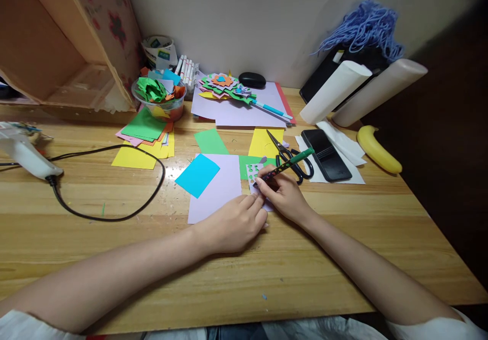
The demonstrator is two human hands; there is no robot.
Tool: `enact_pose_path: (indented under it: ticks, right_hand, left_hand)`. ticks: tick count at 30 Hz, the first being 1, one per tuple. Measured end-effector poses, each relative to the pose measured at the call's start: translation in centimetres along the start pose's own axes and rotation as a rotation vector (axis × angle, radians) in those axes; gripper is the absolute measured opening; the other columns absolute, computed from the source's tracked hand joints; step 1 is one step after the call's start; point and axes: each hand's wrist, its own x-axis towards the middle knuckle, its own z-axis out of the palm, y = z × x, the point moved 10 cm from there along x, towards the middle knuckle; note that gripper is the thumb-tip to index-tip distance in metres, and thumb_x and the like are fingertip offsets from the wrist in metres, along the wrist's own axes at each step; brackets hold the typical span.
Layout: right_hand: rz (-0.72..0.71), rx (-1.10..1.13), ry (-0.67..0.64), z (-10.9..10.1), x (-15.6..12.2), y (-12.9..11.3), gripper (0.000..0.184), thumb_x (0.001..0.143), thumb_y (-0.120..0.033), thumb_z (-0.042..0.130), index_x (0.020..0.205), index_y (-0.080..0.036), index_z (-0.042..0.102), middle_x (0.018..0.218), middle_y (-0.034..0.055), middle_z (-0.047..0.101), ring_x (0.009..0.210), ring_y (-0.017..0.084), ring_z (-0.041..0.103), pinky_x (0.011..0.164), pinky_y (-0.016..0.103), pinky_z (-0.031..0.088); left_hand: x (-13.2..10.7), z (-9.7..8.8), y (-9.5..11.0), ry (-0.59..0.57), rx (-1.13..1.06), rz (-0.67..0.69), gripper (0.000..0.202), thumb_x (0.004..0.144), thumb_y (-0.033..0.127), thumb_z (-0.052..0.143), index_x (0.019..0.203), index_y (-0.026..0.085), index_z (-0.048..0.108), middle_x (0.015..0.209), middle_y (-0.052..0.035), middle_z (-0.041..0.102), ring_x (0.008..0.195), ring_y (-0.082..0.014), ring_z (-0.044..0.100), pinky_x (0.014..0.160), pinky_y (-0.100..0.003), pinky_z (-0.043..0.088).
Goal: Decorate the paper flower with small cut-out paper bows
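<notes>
My right hand [282, 193] grips a green craft knife or pen [290, 164], its tip on a small lilac paper piece [254, 172] that has several small cut-out shapes showing green through them. My left hand [236, 223] lies with fingers curled and pressed down on the lower edge of that small piece, next to a larger lilac sheet [219, 192]. A blue paper rectangle [197, 175] rests on the large lilac sheet. Black-handled scissors [292, 159] lie just behind my right hand.
On the wooden table [114, 238] lie a glue gun [23, 152] with a black cable [152, 187] at left, coloured paper stacks [147, 136], a bowl of scraps [160, 96], a layered paper flower [224, 86], a phone [326, 154], a banana [377, 149] and white rolls [335, 98].
</notes>
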Motion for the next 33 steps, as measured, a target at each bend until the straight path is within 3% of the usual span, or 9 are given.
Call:
enact_pose_path:
  ticks: [6,18,33]
  right_hand:
    - [-0.026,-0.001,-0.021,0.25,0.03,-0.22,0.009,0.086,-0.028,0.048,0.084,-0.02,0.052,0.077,0.0014,0.056,0.073,0.017,0.055,0.071,0.029,0.044]
    - [-0.019,-0.021,-0.035,0.17,0.02,-0.4,0.009,0.085,-0.027,0.048,0.082,-0.02,0.052,0.075,0.0017,0.057,0.071,0.017,0.055,0.068,0.029,0.044]
    - [0.037,-0.005,-0.013,0.05,-0.04,0.43,0.008,0.085,-0.028,0.048,0.081,-0.02,0.049,0.074,0.0014,0.055,0.065,0.015,0.054,0.063,0.027,0.044]
  left_hand:
    - [0.0,-0.07,-0.12,0.007,-0.011,-0.003,0.027,0.089,0.025,0.036,0.079,0.009,0.055,0.094,-0.0188,0.062,0.086,-0.0245,0.059,0.076,-0.035,0.047]
    - [0.02,0.15,-0.13,-0.002,-0.029,-0.004,0.026,0.09,0.024,0.036,0.079,0.01,0.054,0.089,-0.0164,0.061,0.085,-0.0235,0.058,0.076,-0.034,0.047]
    - [-0.1,0.28,-0.07,-0.005,-0.009,0.001,0.027,0.09,0.025,0.037,0.084,0.007,0.055,0.102,-0.0222,0.061,0.098,-0.0272,0.058,0.083,-0.036,0.047]
